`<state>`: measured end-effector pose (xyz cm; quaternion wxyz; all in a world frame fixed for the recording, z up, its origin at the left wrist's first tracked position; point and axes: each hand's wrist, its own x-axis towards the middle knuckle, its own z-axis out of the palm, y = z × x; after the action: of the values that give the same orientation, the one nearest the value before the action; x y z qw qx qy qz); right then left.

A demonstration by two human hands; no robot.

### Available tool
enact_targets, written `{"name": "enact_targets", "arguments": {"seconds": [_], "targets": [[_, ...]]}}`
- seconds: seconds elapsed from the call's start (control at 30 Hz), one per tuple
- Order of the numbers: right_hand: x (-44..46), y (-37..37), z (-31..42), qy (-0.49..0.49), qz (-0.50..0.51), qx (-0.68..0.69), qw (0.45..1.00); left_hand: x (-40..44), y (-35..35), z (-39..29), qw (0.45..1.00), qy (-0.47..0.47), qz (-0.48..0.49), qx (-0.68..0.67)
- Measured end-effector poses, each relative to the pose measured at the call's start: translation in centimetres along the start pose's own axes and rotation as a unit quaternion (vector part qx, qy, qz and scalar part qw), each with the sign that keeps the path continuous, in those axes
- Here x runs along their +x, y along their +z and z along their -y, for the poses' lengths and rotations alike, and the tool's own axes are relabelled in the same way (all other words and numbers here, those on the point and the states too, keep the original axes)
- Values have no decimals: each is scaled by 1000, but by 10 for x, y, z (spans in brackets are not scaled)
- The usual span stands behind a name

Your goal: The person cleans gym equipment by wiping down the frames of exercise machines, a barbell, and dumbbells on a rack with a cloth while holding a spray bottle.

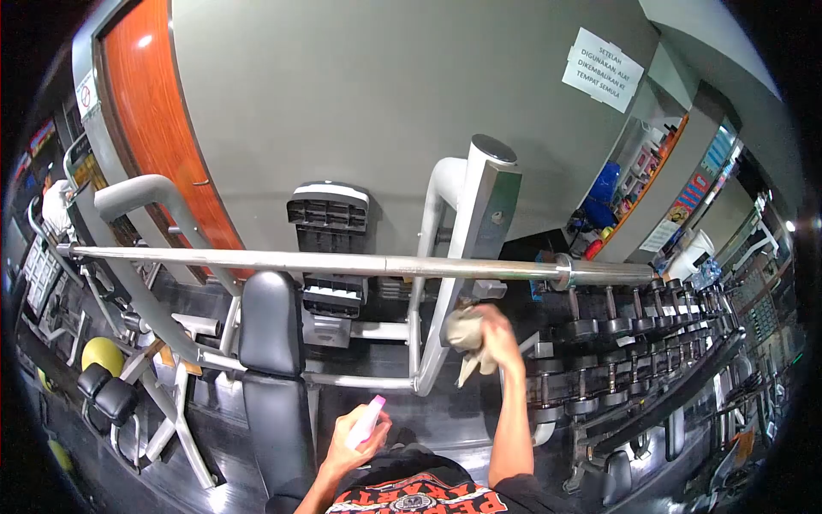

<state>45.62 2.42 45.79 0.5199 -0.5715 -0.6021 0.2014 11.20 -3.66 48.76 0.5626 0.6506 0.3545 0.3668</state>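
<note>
My left hand (358, 439) is closed around a small pale bottle (366, 423) with a pink top, low in front of my shirt. To the right, my right hand (499, 332) grips a beige cloth (467, 334), part of which hangs down below the fingers. The cloth is beside the silver upright (462, 248) of a bench rack, under the barbell (377, 264); whether it touches the upright I cannot tell. A black padded bench (275, 411) stands left of my left hand.
Several dumbbells (612, 325) fill a rack at the right. Black step platforms (330, 214) lean against the grey wall behind the barbell. Further left are an orange door (158, 111), a yellow ball (103, 353) and more gym machines. A paper sign (602, 70) hangs at upper right.
</note>
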Motion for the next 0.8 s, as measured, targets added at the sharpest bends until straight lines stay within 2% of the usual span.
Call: {"name": "enact_targets", "arguments": {"seconds": [0.03,0.1,0.17,0.23,0.27,0.3,0.37,0.4,0.43,0.5,0.53,0.57,0.63,0.73,0.8], "targets": [[-7,10,24,148,76,-45,985,2,1,1,1000,3,-11,-5],[-17,23,35,57,40,-118,990,10,4,3,1000,-23,-8,-15],[-16,12,30,84,72,-79,991,19,11,7,1000,-19,-16,-6],[-14,10,14,58,-46,69,995,28,16,9,1000,-24,-9,-9],[-16,11,14,120,-133,145,973,33,19,8,1000,-9,-7,5],[-16,15,15,138,-216,260,931,36,22,8,1000,4,-6,19],[-8,27,30,95,-401,287,865,39,31,13,1000,-7,-12,3],[-4,31,48,68,-445,154,880,42,36,19,1000,-16,-20,-14],[0,36,64,34,-447,54,892,43,39,24,999,-24,-30,-32],[0,62,40,6,-386,9,923,45,44,28,999,-27,-24,-14],[1,70,35,-2,-390,29,920,45,47,27,999,-30,-27,-18],[-1,67,30,-1,-382,-39,923,45,49,26,999,-34,-31,-22],[-3,58,26,-29,-369,-85,925,50,51,25,998,-35,-36,-40],[-13,56,22,-46,-314,-68,946,58,57,21,998,-45,-14,-32],[-14,59,31,-80,-322,-82,940,65,57,24,999,-46,12,-1]]}}
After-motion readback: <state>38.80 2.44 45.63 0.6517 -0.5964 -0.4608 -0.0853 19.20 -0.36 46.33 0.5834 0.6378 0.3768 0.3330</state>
